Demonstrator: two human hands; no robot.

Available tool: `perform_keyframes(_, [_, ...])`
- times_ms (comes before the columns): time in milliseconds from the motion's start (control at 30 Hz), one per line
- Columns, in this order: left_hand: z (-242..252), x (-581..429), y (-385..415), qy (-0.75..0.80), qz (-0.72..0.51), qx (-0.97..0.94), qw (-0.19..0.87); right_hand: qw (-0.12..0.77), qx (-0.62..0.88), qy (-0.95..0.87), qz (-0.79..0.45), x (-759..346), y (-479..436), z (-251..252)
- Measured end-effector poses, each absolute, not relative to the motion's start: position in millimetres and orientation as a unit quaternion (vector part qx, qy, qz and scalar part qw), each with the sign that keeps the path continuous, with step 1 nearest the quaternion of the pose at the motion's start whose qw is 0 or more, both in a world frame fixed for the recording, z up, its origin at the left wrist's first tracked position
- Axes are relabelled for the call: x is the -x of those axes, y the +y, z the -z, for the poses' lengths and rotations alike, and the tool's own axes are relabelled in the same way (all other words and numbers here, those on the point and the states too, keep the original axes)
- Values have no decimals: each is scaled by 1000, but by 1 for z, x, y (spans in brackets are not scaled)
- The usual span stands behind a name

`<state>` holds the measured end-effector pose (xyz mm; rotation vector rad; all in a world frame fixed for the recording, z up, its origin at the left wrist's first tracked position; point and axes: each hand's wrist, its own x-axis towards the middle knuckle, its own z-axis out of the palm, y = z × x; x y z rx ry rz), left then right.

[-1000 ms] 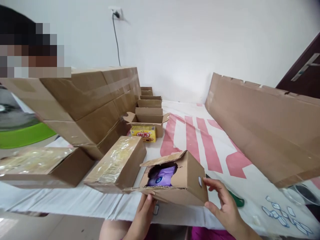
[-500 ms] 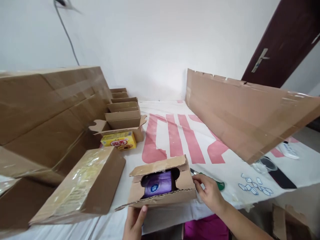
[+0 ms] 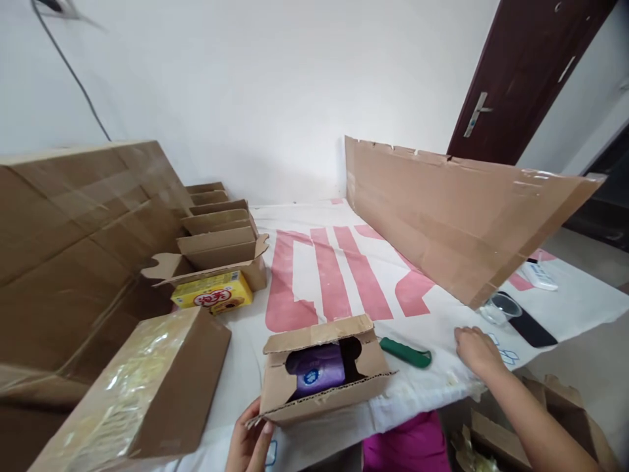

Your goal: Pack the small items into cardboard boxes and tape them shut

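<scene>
A small torn cardboard box [image 3: 324, 373] lies on the white and red table cover [image 3: 344, 275] near the front edge, with a purple packet [image 3: 317, 370] showing through its ragged opening. My left hand [image 3: 249, 442] grips the box's near left corner, fingers curled on the cardboard. My right hand [image 3: 476, 351] rests out to the right on the cover, beside small white stickers [image 3: 506, 356]; its fingers are curled down and I cannot see what is under them. A green-handled knife [image 3: 407, 353] lies between the box and my right hand.
Large cardboard boxes [image 3: 73, 229] stack along the left. A taped box [image 3: 142, 387] lies at front left. Open small boxes [image 3: 221, 242] and a yellow carton [image 3: 212, 298] sit behind. A long cardboard sheet [image 3: 452, 210] leans at right, near a clear cup [image 3: 501, 307] and a black phone [image 3: 533, 328].
My right hand left the box's right side and moved right to the stickers. The view swung to the right. My left hand stays on the box.
</scene>
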<state>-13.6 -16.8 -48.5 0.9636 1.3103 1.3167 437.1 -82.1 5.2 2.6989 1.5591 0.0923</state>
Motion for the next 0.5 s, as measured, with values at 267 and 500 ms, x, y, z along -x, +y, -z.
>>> perform_keyframes(267, [9, 37, 9, 522, -568, -460, 439, 29, -841, 540, 9, -435, -81, -8])
perform_keyframes(500, [-43, 31, 9, 404, -533, -639, 380, -305, -689, 657, 16, -370, -42, -57])
